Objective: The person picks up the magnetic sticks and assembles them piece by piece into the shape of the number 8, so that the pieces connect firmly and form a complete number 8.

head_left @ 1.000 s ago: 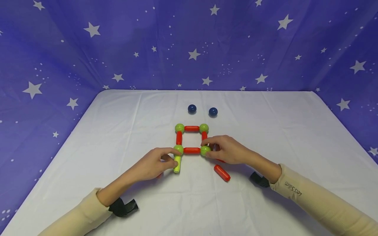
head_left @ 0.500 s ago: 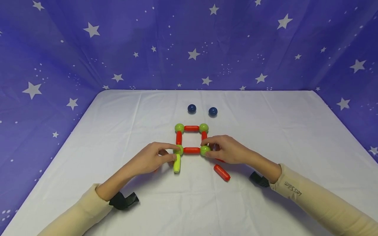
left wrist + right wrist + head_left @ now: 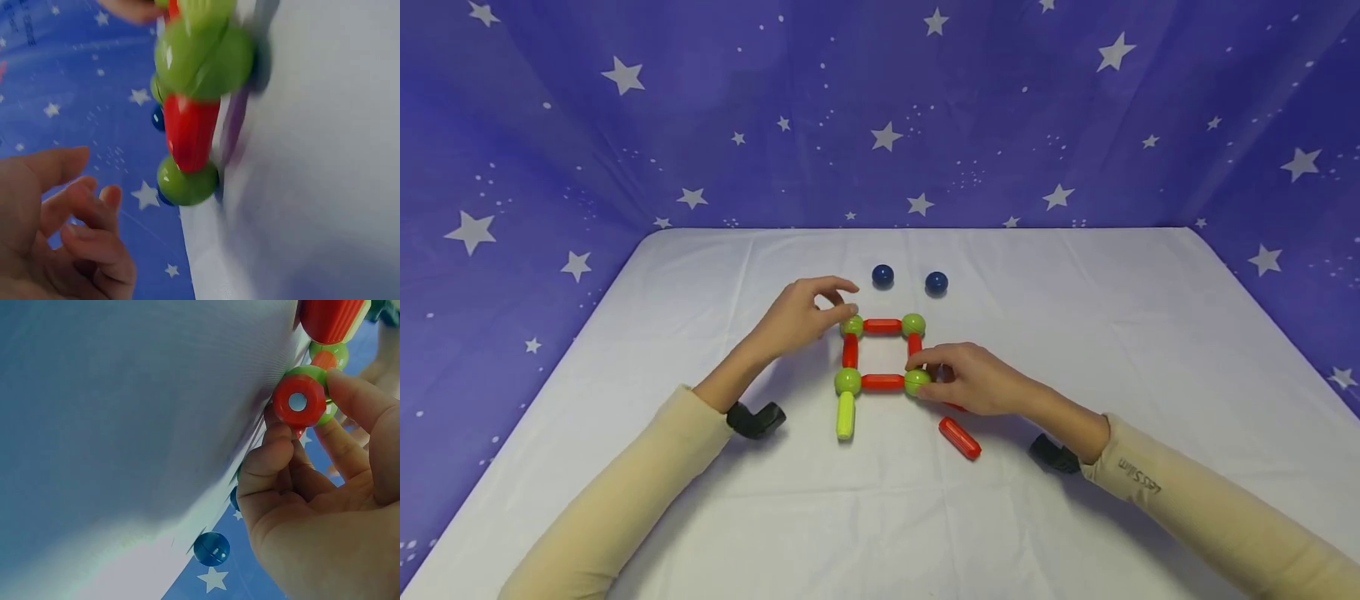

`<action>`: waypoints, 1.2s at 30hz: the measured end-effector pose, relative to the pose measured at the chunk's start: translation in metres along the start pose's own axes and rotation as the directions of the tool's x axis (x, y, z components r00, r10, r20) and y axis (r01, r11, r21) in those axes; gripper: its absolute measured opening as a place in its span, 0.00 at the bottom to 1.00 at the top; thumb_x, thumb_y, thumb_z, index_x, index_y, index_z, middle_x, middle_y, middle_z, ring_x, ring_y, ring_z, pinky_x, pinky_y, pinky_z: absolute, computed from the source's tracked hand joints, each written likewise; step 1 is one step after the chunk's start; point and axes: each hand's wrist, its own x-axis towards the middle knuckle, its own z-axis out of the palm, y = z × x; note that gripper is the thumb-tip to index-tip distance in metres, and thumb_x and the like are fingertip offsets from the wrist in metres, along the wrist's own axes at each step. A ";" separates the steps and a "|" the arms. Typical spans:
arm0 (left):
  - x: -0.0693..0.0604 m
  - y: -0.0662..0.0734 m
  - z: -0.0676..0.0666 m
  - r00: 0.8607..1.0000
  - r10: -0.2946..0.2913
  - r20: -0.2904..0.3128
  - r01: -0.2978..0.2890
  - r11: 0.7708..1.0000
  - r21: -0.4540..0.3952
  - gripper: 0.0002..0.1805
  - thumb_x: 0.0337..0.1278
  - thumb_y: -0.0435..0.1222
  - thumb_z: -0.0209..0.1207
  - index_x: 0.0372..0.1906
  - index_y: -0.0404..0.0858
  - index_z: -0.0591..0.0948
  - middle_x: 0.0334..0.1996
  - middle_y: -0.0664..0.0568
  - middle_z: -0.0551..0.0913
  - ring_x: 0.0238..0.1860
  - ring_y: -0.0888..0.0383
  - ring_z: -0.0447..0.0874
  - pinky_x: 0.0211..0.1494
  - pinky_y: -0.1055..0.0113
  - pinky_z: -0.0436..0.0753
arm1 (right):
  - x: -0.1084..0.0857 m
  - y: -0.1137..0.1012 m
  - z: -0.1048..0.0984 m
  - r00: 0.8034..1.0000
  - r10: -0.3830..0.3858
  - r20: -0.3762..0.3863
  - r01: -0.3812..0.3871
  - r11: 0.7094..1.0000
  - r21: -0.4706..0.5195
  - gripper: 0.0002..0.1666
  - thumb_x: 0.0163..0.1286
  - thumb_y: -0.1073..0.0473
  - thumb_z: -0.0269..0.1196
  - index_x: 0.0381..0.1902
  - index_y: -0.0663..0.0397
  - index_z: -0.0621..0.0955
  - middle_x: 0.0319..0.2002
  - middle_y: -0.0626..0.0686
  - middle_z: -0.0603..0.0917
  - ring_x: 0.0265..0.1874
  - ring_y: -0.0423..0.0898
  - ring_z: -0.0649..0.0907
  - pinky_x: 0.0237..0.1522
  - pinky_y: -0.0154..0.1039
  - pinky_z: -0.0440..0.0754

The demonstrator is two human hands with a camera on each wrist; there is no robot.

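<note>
A square frame of green balls joined by red magnetic rods [image 3: 883,382] lies on the white cloth. My right hand [image 3: 973,379] pinches the near right green ball [image 3: 916,382] between thumb and fingers. Beyond it, in the right wrist view, the end of a red rod [image 3: 299,401] faces the camera; in the head view the hand mostly covers this rod. My left hand [image 3: 808,315] hovers by the far left green ball [image 3: 853,327], fingers loosely bent and holding nothing. A yellow-green rod [image 3: 846,417] extends toward me from the near left green ball [image 3: 847,382].
Two dark blue balls [image 3: 883,276] lie behind the frame. A loose red rod [image 3: 959,438] lies in front of my right hand. Black camera mounts [image 3: 756,419] hang at both wrists. A purple star-patterned curtain [image 3: 887,108] closes off the back and sides of the table.
My left hand has let go of the near left ball and yellow-green rod and moved away from me to the far left ball. The right hand keeps its place on the near right ball.
</note>
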 end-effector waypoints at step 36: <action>0.099 -0.011 0.031 0.987 -0.121 0.108 0.092 0.966 0.241 0.24 0.65 0.40 0.62 0.66 0.46 0.75 0.54 0.43 0.79 0.52 0.48 0.75 0.61 0.51 0.72 | -0.001 0.001 0.000 1.000 0.005 -0.003 -0.005 1.000 -0.014 0.20 0.67 0.58 0.68 0.57 0.50 0.82 0.35 0.44 0.79 0.33 0.44 0.77 0.35 0.36 0.78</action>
